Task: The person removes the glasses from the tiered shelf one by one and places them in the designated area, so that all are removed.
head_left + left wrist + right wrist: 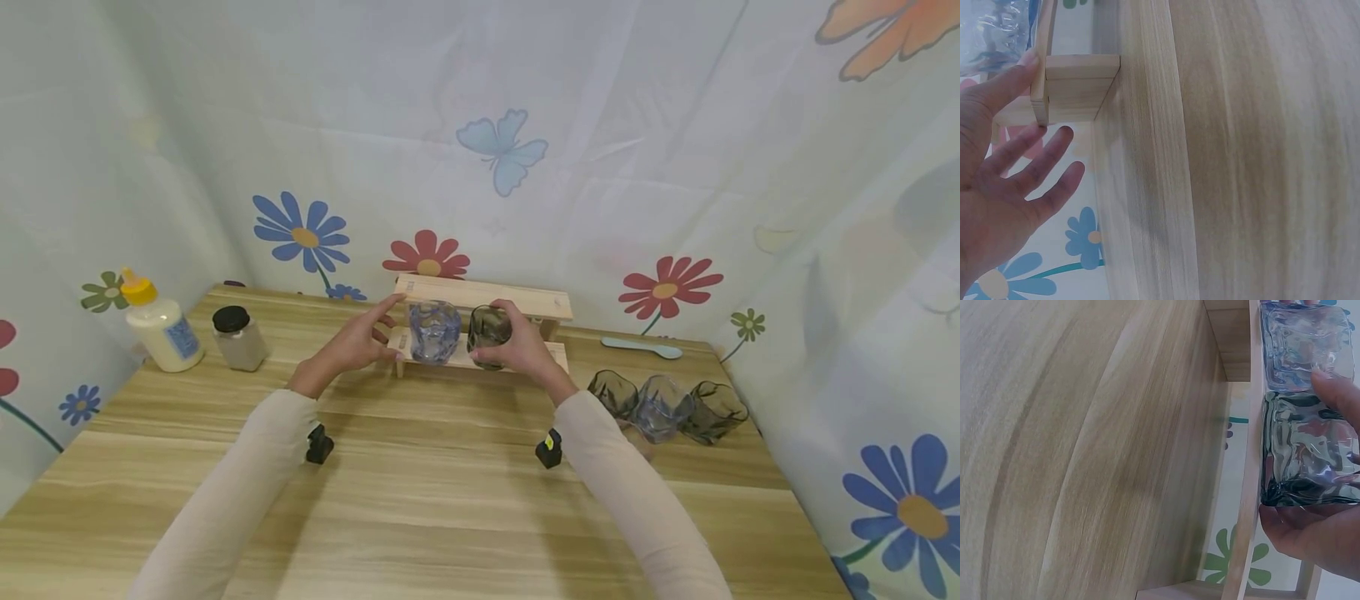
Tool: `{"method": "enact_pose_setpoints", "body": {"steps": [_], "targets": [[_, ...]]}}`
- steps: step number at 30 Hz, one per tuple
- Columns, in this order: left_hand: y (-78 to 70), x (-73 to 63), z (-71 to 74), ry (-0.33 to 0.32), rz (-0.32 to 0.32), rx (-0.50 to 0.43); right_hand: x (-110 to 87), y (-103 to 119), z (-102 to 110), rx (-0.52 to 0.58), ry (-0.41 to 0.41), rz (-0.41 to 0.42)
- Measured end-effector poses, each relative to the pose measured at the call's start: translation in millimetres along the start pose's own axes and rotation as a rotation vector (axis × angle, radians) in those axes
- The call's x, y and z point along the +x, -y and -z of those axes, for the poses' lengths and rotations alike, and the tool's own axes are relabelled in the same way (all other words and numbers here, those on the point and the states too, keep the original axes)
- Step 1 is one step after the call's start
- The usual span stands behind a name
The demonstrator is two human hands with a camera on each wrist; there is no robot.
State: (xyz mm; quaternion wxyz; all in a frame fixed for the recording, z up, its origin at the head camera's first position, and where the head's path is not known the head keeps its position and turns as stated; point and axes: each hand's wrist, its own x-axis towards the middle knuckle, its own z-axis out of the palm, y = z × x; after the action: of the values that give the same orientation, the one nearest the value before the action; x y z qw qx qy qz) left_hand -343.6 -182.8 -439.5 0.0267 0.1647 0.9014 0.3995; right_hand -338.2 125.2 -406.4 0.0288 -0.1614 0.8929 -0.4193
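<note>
A small two-tier wooden rack (480,292) stands against the back curtain. On its lower board sits a clear bluish glass cup (433,333) with wavy sides. Beside it, my right hand (521,342) grips a dark grey-green glass cup (1310,447), thumb on one side and fingers round the other. The dark cup is upright at the lower board, close against the bluish one. At the rack's left end, my left hand (360,340) is spread, with thumb (1019,72) and index fingertip touching the wood and the other fingers loose.
Three more wavy glass cups, including a clear one (662,408), stand at the table's right side. Behind them lies a pale blue spoon-like utensil (641,347). A glue bottle (168,333) with a yellow top and a black-lidded jar (240,337) stand at the left.
</note>
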Motion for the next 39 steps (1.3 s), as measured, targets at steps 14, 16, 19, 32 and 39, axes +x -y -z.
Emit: {"method": "enact_pose_setpoints", "body": {"steps": [14, 16, 19, 32, 39], "targets": [[-0.3, -0.8, 0.1, -0.001, -0.005, 0.0, -1.6, -2, 2, -0.054, -0.008, 0.012], [-0.4, -0.6, 0.1, -0.001, -0.007, 0.0, -3.1, -1, 3, -0.057, -0.003, 0.01], [-0.7, -1.1, 0.0, -0.002, -0.007, 0.002, -5.4, 1, 5, -0.055, 0.01, 0.009], [0.2, -2.2, 0.1, 0.001, -0.009, -0.004, -16.1, 9, 16, -0.084, 0.01, 0.019], [1.7, -1.3, 0.3, 0.001, -0.007, -0.007, -23.9, 14, 24, -0.072, 0.007, 0.04]]}}
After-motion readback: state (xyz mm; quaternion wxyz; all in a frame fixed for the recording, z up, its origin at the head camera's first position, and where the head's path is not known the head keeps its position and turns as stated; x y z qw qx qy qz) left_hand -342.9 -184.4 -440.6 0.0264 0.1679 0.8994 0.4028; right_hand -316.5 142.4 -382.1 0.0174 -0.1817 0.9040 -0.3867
